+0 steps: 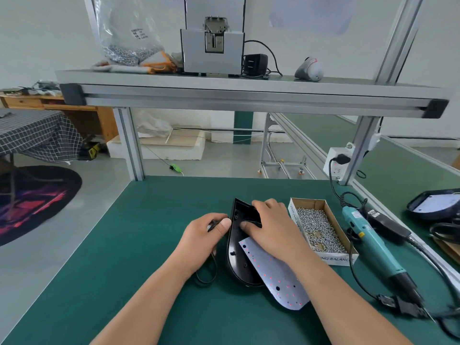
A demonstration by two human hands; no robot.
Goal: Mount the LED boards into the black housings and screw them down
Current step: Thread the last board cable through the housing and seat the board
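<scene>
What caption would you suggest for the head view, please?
Left hand and right hand fit an LED board into a black housing beside the screw box.

on the green worktop (124, 245) the left hand (211, 232) pinches the left rim of the black housing (236, 257). the right hand (268, 227) grips its far end, wrist over the white led board (273, 272), which lies askew, half out. a box of screws (321, 227) sits just right, with a teal screwdriver (373, 240) beyond it.

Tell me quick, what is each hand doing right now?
Left hand: closed, pinching the black cable.
Right hand: closed, gripping the black housing at its far end.
</scene>
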